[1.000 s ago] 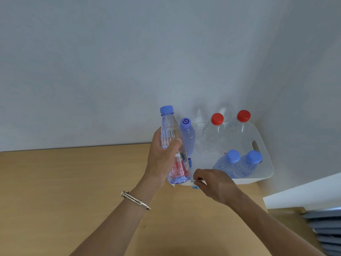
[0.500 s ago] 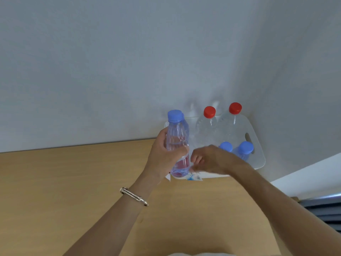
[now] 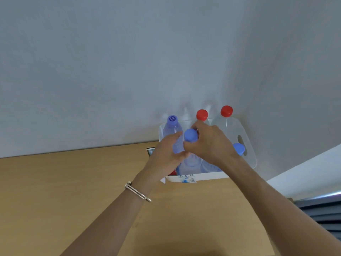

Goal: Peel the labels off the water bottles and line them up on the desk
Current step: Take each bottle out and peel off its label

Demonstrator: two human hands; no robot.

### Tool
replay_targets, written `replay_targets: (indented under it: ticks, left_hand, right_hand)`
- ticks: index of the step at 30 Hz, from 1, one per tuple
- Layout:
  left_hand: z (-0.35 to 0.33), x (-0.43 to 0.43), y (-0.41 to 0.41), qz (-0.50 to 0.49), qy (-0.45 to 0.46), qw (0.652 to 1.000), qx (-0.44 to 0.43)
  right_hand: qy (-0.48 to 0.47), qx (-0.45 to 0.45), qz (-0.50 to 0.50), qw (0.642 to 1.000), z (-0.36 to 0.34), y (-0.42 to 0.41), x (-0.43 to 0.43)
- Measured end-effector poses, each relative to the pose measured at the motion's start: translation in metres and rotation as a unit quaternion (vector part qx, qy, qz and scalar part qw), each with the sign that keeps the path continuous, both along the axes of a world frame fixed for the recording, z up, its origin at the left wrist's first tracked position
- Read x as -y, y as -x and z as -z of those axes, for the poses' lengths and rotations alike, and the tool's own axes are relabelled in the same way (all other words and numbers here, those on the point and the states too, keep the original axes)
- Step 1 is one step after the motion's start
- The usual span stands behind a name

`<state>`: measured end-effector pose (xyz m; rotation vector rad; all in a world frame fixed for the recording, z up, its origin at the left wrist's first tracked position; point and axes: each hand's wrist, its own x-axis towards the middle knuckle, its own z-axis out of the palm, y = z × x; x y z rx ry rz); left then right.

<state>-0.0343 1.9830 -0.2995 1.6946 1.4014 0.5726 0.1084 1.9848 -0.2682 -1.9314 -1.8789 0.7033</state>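
Observation:
A clear water bottle with a blue cap is tilted toward me above the white bin. My left hand grips its body, with a bit of red label showing below the palm. My right hand wraps around the bottle's neck just beside the cap. Inside the bin stand a bottle with a purple-blue cap, two bottles with red caps and another blue-capped bottle partly behind my right wrist. A peeled label lies at the bin's front edge.
The wooden desk stretches left and toward me. The bin sits in the far right corner against the grey wall. Another scrap of label shows left of the bin. A white ledge and dark slats lie at the right.
My right hand rose from the desk by the peeled label to the bottle's neck. The bottle tipped from upright toward me, and the view shifted so the bin sits higher.

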Motion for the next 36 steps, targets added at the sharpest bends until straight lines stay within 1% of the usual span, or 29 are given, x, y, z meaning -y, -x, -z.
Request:
replay_targets:
  ticks: [2, 3, 7, 10, 12, 15, 18, 20, 23, 25, 28, 30, 33, 36]
  left_hand:
    - [0.006, -0.001, 0.006, -0.029, 0.006, 0.999, -0.034]
    - [0.010, 0.000, 0.009, -0.038, 0.006, 0.998, -0.047]
    - [0.019, 0.003, 0.012, -0.046, 0.005, 0.996, -0.074]
    - [0.021, 0.006, 0.010, -0.046, 0.018, 0.996, -0.078]
    - [0.020, 0.006, 0.009, -0.042, 0.013, 0.996, -0.079]
    - [0.017, 0.004, 0.007, -0.030, 0.003, 0.997, -0.070]
    - [0.015, 0.005, 0.005, -0.023, -0.003, 0.999, -0.047]
    - [0.013, 0.007, 0.003, -0.016, -0.007, 0.999, -0.036]
    - [0.010, 0.008, -0.001, -0.009, -0.016, 1.000, -0.016]
    - [0.005, 0.009, -0.003, -0.002, -0.018, 1.000, 0.003]
    - [-0.004, 0.010, -0.005, -0.001, -0.017, 1.000, 0.024]
    - [-0.010, 0.011, -0.004, 0.008, 0.002, 0.998, 0.063]
    - [-0.020, 0.013, -0.003, 0.065, 0.032, 0.992, 0.108]
    - [-0.028, 0.018, 0.001, 0.108, 0.075, 0.982, 0.138]
  right_hand:
    - [0.036, 0.053, -0.013, 0.998, 0.015, 0.006, -0.003]
    - [0.048, 0.065, -0.016, 0.997, 0.023, 0.008, -0.004]
    - [0.062, 0.079, -0.011, 0.995, 0.045, 0.012, -0.010]
    - [0.066, 0.109, -0.027, 0.992, 0.038, 0.010, -0.015]
    - [0.062, 0.150, -0.043, 0.986, 0.030, 0.002, -0.017]
    - [0.047, 0.215, -0.037, 0.975, 0.022, -0.021, -0.017]
    - [0.081, 0.259, -0.044, 0.961, 0.023, -0.040, -0.012]
    - [0.103, 0.247, -0.054, 0.962, 0.026, -0.042, -0.006]
    - [0.107, 0.192, -0.063, 0.974, 0.015, -0.043, -0.003]
    - [0.098, 0.168, -0.064, 0.979, -0.011, -0.046, -0.003]
    - [0.057, 0.179, -0.094, 0.978, -0.065, -0.046, 0.000]
    - [0.024, 0.165, -0.111, 0.980, -0.100, -0.043, 0.006]
    - [0.000, 0.093, -0.129, 0.987, -0.133, -0.039, 0.009]
    - [-0.008, -0.005, -0.137, 0.990, -0.136, -0.033, -0.001]
